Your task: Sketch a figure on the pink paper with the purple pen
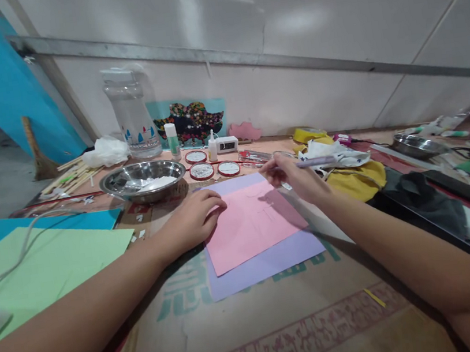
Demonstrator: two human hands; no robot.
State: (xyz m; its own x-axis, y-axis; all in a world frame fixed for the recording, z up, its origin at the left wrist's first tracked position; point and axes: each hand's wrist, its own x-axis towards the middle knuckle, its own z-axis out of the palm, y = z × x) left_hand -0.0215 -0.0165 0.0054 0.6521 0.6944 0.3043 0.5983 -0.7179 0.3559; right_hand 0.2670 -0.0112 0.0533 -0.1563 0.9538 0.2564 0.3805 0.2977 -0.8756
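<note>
Two forearms (83, 314) cross the lower left and lower right of the frame, over one sheet of cardboard (198, 350). One yellow strip (374, 298) lies on it at lower right.

At the centre are two stacked sheets: one purple sheet (266, 276) beneath, one pink sheet (247, 235) on top, with faint lines in its upper right part. The left hand (194, 216) rests on the pink sheet's left edge, fingers lightly bent and close together, gripping nothing visible. The right hand (290, 177) is near the upper right corner, fingers closed round one pen (316, 161); whether its tip touches paper, I cannot tell.

At left, one green sheet (62, 252) overlaps one blue sheet (107, 218), with one cable (28, 240) across both.

Farther, left of centre, sits one steel bowl (146, 197). Beyond the sheets are three red-rimmed dishes (202, 172), one glue stick (172, 141), one small bottle (212, 149) and one white clock (227, 144). Behind, one jug (133, 117) stands upper left, beside one dark-patterned picture (190, 121) against the wall (335, 83).
</note>
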